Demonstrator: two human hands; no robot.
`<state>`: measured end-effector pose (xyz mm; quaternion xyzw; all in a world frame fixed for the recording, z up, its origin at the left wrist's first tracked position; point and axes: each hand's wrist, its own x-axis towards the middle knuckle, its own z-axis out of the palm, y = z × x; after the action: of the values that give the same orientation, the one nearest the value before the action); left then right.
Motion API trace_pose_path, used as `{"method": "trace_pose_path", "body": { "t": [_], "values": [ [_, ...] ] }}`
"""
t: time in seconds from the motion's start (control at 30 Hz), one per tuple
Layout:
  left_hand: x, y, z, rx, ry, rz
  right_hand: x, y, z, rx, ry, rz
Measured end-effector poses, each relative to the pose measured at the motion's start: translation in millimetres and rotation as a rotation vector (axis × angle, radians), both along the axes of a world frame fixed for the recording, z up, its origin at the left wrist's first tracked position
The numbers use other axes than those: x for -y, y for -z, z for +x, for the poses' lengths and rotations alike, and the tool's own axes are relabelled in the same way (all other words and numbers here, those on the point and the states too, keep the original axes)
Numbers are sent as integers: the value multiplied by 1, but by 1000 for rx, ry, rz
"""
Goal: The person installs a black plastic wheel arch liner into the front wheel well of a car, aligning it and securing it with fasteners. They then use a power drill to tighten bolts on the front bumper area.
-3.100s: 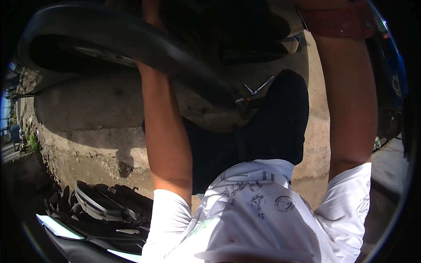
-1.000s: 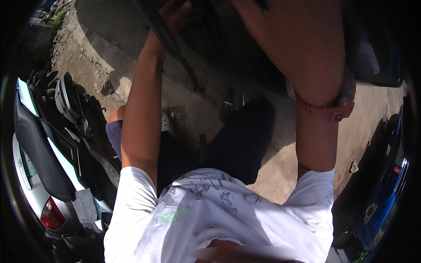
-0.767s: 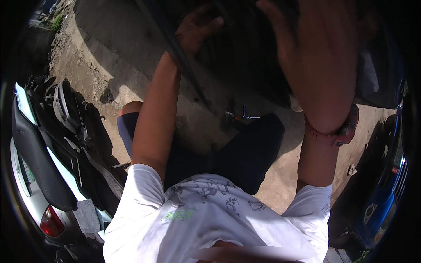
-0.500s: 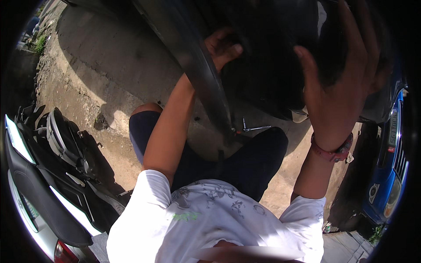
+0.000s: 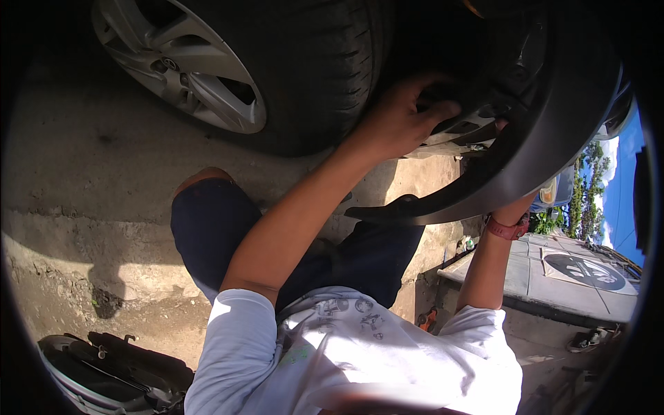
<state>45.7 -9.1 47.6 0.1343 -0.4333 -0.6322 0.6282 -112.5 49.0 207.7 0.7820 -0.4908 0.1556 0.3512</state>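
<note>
My left hand (image 5: 404, 124) reaches between the car tyre (image 5: 315, 76) and the inner side of a curved black wheel arch trim (image 5: 508, 173). Its thumb stands apart from the curled forefinger and I see nothing gripped between them; the other fingertips fade into shadow. The trim sweeps down to a pointed lower end above my lap. My right forearm passes behind its outer side, and one fingertip of my right hand (image 5: 501, 124) shows at the inner side. The trim covers the rest of that hand. A red wristwatch (image 5: 508, 228) sits on the right wrist.
A silver alloy wheel (image 5: 200, 66) is at the upper left. Part of a black motorbike (image 5: 104, 373) stands at the lower left. Beyond my right arm are a grey ledge (image 5: 532, 273) and a small orange object (image 5: 428, 319). Rough concrete ground (image 5: 62, 187) lies left of my knees.
The view has turned, bringing the wheel and trim into sight. My right hand, spread in front of a dark panel before, is now mostly behind the trim. The tools on the ground no longer show.
</note>
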Motion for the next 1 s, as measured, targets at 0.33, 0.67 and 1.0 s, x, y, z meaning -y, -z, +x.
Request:
{"method": "trace_pose_path", "body": {
  "t": [0.33,0.67,1.0],
  "values": [
    [11,5,-5,-96,191,52,-21,-21,13,-187,217,-39],
    [4,18,-18,-12,-159,-28,-18,-23,54,-445,143,-70],
    [-26,57,-33,226,-286,64,-11,-10,58,-139,38,153]
  ]
}}
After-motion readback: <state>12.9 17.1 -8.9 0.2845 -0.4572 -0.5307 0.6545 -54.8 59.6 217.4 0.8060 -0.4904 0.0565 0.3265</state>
